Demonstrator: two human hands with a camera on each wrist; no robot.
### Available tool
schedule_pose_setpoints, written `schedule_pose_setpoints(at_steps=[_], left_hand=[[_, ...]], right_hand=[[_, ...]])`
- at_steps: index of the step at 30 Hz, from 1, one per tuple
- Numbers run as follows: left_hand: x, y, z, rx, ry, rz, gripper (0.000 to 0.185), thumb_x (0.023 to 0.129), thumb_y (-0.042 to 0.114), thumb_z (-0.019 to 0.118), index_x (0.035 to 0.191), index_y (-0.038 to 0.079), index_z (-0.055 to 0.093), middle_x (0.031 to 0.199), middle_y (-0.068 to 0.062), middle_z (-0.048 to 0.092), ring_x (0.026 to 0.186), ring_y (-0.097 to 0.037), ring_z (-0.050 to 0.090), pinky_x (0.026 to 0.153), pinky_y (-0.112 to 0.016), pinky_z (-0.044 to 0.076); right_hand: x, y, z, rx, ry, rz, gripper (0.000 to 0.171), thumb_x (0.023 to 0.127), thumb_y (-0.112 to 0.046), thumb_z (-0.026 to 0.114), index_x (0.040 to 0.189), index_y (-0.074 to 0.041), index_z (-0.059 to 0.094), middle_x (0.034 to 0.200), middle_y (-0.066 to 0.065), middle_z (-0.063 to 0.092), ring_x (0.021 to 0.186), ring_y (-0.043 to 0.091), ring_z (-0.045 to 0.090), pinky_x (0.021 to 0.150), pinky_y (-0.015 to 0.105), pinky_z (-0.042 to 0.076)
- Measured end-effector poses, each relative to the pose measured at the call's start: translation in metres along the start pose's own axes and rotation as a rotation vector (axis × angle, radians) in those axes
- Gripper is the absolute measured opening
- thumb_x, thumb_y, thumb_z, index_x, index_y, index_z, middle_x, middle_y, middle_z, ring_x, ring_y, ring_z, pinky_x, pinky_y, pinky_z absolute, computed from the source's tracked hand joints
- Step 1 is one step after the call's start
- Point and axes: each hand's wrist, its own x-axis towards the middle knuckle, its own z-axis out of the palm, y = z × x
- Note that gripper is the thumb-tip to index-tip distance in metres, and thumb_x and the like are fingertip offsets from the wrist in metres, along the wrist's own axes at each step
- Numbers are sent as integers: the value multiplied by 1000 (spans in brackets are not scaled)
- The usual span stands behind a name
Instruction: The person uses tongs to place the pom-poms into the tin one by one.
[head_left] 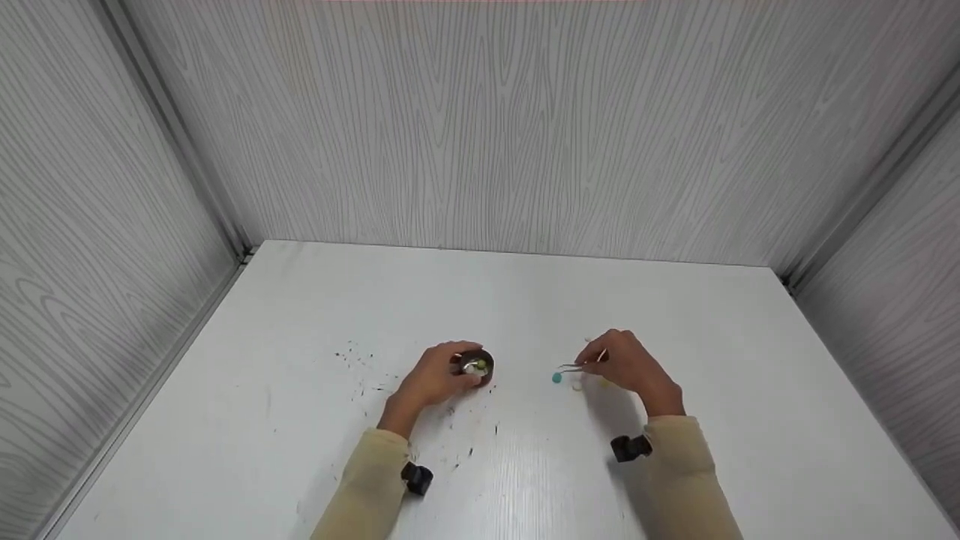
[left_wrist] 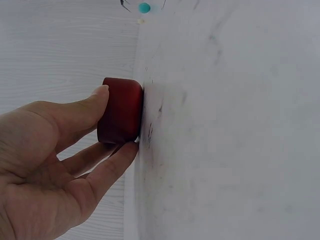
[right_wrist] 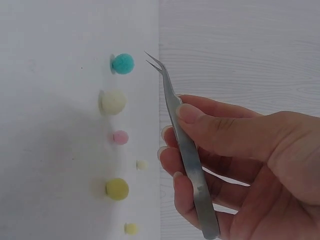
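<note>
My left hand (head_left: 439, 375) holds a small dark red bowl (left_wrist: 121, 111) by its side, thumb on one side and fingers on the other. The bowl stands on the table, and in the head view its shiny inside holds a green ball (head_left: 481, 364) and something whitish. My right hand (head_left: 626, 367) pinches metal tweezers (right_wrist: 187, 150) with bent tips. Those tips are slightly apart and hover near a turquoise pom-pom (right_wrist: 123, 64), not touching it. Beside it in the right wrist view lie a cream pom-pom (right_wrist: 113, 102), a pink one (right_wrist: 120, 137) and a yellow one (right_wrist: 117, 189).
Two smaller pale yellow pom-poms, one of them here (right_wrist: 131, 228), lie near the larger ones. Dark specks and scratches mark the white table (head_left: 300, 450) around my left hand. Grey wood-grain panels (head_left: 480, 127) wall the table at the back and both sides.
</note>
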Motion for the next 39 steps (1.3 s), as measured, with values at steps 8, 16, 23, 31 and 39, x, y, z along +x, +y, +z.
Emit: schedule_pose_setpoints(at_steps=[8, 16, 23, 31, 39], left_hand=[[0, 0, 1, -6, -2, -1, 50, 94, 8, 75, 141, 6, 61, 143, -22, 60, 131, -42, 60, 112, -54, 49], [-1, 0, 0, 7, -13, 9, 50, 95, 10, 74, 142, 6, 60, 144, -21, 60, 131, -41, 60, 111, -53, 50], [0, 2, -1, 17, -16, 9, 50, 95, 10, 74, 143, 5, 60, 144, -21, 60, 131, -41, 61, 111, -53, 50], [2, 0, -2, 17, -14, 10, 50, 95, 10, 74, 143, 6, 60, 144, -21, 59, 131, -41, 60, 111, -53, 49], [1, 0, -2, 21, -14, 0, 50, 95, 11, 74, 143, 7, 60, 146, -21, 58, 132, -42, 60, 112, -53, 49]], right_hand=[[1, 3, 3, 12, -15, 25, 16, 91, 1, 73, 99, -8, 84, 98, 8, 79, 82, 16, 63, 72, 27, 52], [1, 9, 5, 35, -23, 13, 15, 91, 1, 72, 99, -7, 83, 99, 8, 78, 83, 17, 63, 74, 29, 52], [1, 11, 6, 44, -26, 3, 14, 90, 1, 74, 97, -6, 83, 97, 8, 79, 81, 16, 62, 73, 29, 52], [2, 14, 6, 45, -34, 7, 14, 90, 1, 74, 96, -7, 83, 96, 7, 79, 83, 16, 62, 74, 29, 52], [2, 16, 6, 41, -41, 19, 13, 90, 0, 74, 96, -7, 83, 99, 7, 78, 85, 16, 62, 74, 29, 52]])
